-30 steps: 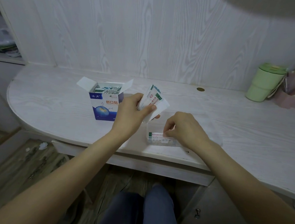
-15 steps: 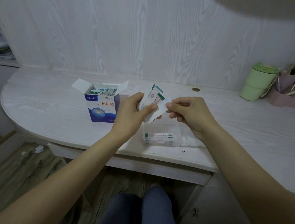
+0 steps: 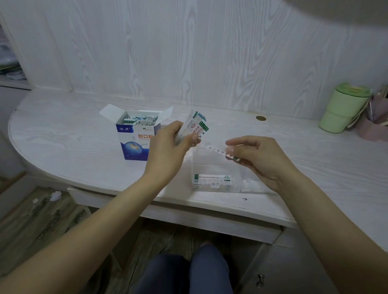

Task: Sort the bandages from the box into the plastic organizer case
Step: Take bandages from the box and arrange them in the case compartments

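Nearest, at bottom edge of view: knees in dark blue trousers [image 3: 185, 278], under the desk [image 3: 67, 150]. Close to the front edge of desk, approx. middle: clear plastic organizer case [image 3: 212, 169], open on top, w/ a few bandages [image 3: 212, 182] lying flat inside at its front wall. Just above the case, on its right side: right hand [image 3: 260, 160], fingers curled, pinching one single bandage [image 3: 222, 152] between thumb and fingertips; the strip held nearly level, over the case, not touching it. To the left of this, a little farther: left hand [image 3: 168, 148], closed round a small stack of bandages [image 3: 193, 129], thumb pressing on the front one, stack upright and fanned slightly, raised above desk. Behind left hand and partly hidden by it: blue-white cardboard box [image 3: 133, 139], standing upright approx. mid-depth of desk, left of center, flaps open, more bandages seen inside. Far, near back edge: small brass-coloured round disc [image 3: 260, 118]. At back right corner: green lidded cup [image 3: 341, 108], and just beside, pink holder [image 3: 376, 119] w/ pens etc., cut by right edge of view.
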### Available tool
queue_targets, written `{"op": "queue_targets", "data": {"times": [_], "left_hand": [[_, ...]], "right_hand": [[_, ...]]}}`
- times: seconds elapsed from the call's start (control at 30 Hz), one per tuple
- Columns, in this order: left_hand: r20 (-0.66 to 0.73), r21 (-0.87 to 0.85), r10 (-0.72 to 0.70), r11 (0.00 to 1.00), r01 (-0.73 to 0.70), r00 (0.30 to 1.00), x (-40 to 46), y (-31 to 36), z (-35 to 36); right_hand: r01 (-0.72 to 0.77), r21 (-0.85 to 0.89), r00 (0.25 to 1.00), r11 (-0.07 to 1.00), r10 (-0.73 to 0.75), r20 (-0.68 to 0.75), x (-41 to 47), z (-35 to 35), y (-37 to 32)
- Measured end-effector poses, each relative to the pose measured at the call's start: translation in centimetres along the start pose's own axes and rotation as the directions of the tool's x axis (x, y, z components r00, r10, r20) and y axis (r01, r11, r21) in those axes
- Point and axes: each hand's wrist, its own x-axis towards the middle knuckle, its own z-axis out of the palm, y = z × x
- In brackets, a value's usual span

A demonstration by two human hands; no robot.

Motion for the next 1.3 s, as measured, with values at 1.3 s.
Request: {"op": "queue_targets", "data": {"times": [1.3], "left_hand": [[0.220, -0.268, -0.017, 0.960, 0.077, 0.975, -1.0, 1.2, -0.3]], "right_hand": [[0.100, -0.101, 0.986, 0.990, -0.113, -0.125, -0.4, 1.9, -0.9]]}}
